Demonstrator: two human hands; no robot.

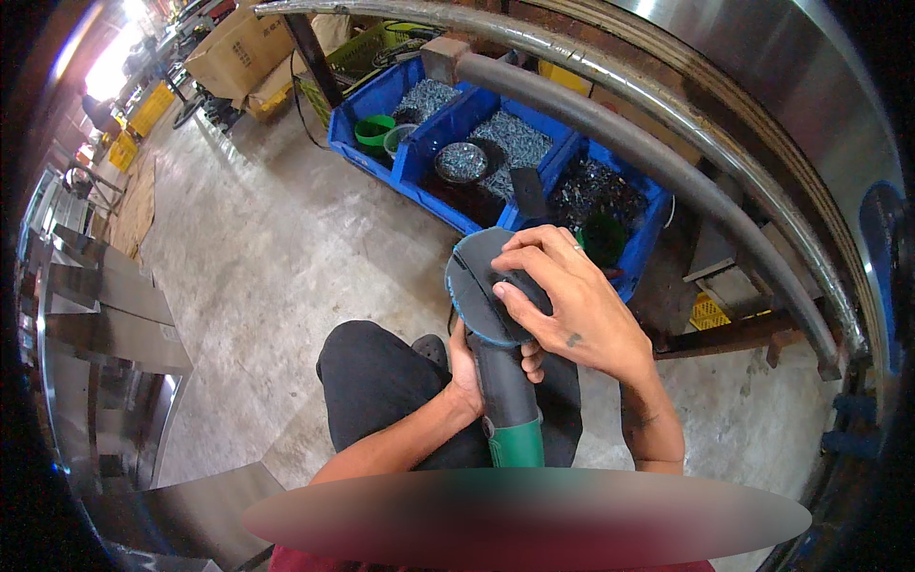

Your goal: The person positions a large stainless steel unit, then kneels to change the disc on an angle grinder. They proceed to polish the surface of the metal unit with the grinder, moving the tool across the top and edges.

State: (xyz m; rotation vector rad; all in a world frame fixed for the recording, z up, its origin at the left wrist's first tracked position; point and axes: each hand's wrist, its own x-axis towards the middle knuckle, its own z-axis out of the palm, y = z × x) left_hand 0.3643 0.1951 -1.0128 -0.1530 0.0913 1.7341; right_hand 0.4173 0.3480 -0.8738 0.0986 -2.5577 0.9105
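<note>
An angle grinder with a dark body (507, 386) and a green rear part is held upright over my lap, its round grey disc (474, 300) with a blue rim facing up. My left hand (465, 377) is closed around the grinder's body just below the disc, with fingertips showing on the far side. My right hand (577, 300) lies over the right part of the disc, thumb and fingers curled in and touching it near the middle. Whatever small part may sit under those fingertips is hidden.
Blue bins (434, 205) full of small metal pieces stand ahead, with a bowl (461, 162) and green cups (374, 131) in them. A metal rail (658, 153) crosses above at the right. Shiny sheet-metal parts (110, 343) stand at the left. A cardboard box (238, 52) is farther back.
</note>
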